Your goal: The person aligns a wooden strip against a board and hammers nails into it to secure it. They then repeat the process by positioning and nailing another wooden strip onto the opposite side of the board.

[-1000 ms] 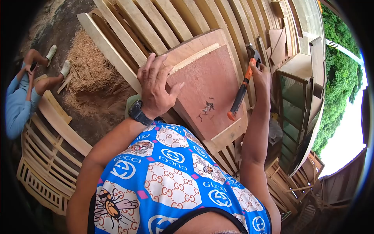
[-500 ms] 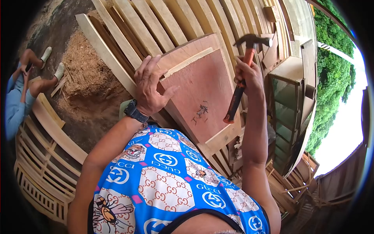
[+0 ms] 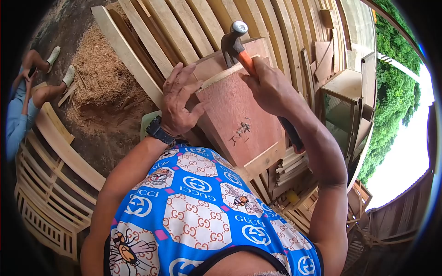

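My right hand (image 3: 272,91) is wrapped around the orange and black handle of a claw hammer (image 3: 247,62), raised with its head over the far edge of a reddish plywood panel (image 3: 262,117). My left hand (image 3: 178,106) lies with fingers spread at the panel's far left corner. A pale wooden strip (image 3: 224,76) runs along the panel's far edge, near my left fingertips, and another strip (image 3: 266,159) lies along the near edge. Several loose nails (image 3: 240,131) sit in a small pile on the panel.
Long wooden slats (image 3: 202,23) stretch behind the panel. A heap of wood shavings (image 3: 99,69) covers the ground at left, where a person in blue (image 3: 20,110) sits. A slatted wooden piece (image 3: 53,184) is at lower left, and a screened wooden cabinet (image 3: 340,110) stands at right.
My right hand has swung the hammer leftward, from the panel's right side to above its far edge. My left hand has stayed nearly in place, its fingers slightly more bent.
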`<state>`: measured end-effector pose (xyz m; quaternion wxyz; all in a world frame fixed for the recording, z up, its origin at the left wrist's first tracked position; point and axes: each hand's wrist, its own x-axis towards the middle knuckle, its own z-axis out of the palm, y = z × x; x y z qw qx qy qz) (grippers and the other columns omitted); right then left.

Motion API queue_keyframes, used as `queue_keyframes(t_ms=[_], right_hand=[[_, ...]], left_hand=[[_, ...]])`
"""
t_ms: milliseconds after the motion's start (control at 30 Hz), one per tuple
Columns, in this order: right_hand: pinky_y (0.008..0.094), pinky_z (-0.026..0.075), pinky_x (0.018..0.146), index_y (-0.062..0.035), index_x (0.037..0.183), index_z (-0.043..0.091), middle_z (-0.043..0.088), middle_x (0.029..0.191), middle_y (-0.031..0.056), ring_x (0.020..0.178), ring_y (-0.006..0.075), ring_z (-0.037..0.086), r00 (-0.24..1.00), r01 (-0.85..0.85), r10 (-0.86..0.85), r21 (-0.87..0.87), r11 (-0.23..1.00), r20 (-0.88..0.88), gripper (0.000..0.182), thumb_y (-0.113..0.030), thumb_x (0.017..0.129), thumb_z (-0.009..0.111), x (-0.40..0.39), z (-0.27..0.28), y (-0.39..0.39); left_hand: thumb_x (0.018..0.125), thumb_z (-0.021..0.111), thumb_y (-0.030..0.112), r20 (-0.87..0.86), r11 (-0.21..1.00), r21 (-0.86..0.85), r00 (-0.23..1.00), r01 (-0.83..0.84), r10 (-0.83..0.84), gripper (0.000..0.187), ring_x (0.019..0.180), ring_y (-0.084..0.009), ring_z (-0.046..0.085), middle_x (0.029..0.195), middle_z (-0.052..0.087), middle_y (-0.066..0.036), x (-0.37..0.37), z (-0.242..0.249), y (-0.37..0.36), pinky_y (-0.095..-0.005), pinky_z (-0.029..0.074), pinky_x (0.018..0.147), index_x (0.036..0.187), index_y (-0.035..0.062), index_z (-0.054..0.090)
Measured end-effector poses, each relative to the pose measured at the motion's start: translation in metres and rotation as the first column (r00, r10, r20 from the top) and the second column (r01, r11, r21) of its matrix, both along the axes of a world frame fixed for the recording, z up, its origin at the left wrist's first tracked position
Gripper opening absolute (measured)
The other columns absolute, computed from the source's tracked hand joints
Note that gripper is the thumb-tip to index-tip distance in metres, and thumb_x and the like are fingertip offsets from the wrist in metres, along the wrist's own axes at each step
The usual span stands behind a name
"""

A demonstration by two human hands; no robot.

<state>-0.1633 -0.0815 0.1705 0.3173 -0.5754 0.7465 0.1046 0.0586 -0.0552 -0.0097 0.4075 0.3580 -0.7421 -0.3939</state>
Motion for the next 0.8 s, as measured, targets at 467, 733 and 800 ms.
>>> queue_keyframes(t_ms=[467, 733, 800], right_hand=[[0.0567, 0.045, 0.076, 0.0001, 0.107, 0.048, 0.064, 0.088, 0.0320, 0.086, 0.0518, 0.062, 0.994, 0.094, -0.092, -0.033, 0.995, 0.065, 0.024, -0.020, 0.106, 0.060, 0.014, 0.003, 0.011], [0.0587, 0.044, 0.073, -0.0002, 0.110, 0.048, 0.063, 0.083, 0.0322, 0.081, 0.0522, 0.062, 0.988, 0.130, -0.126, -0.035, 0.991, 0.088, 0.024, -0.020, 0.106, 0.060, 0.019, 0.005, 0.015], [0.0591, 0.044, 0.073, -0.0002, 0.110, 0.048, 0.062, 0.082, 0.0326, 0.081, 0.0526, 0.062, 0.987, 0.139, -0.139, 0.000, 0.990, 0.085, 0.023, -0.019, 0.106, 0.060, 0.016, 0.002, 0.018]], left_hand=[[0.080, 0.088, 0.027, -0.031, 1.000, -0.008, 0.999, -0.010, 0.009, 0.047, 0.150, -0.0413, 0.041, 0.156, 0.054, -0.016, -0.004, -0.001, 0.001, -0.0517, 0.034, 0.120, 0.120, 0.0080, 0.073], [0.081, 0.087, 0.029, -0.034, 1.000, -0.008, 0.999, -0.003, 0.003, 0.045, 0.149, -0.0414, 0.041, 0.156, 0.054, -0.016, -0.007, 0.000, 0.002, -0.0528, 0.034, 0.119, 0.118, 0.0083, 0.073], [0.081, 0.087, 0.030, -0.029, 1.000, -0.011, 1.000, -0.007, 0.006, 0.044, 0.149, -0.0413, 0.042, 0.156, 0.054, -0.016, -0.008, 0.002, 0.003, -0.0531, 0.034, 0.118, 0.117, 0.0082, 0.073]])
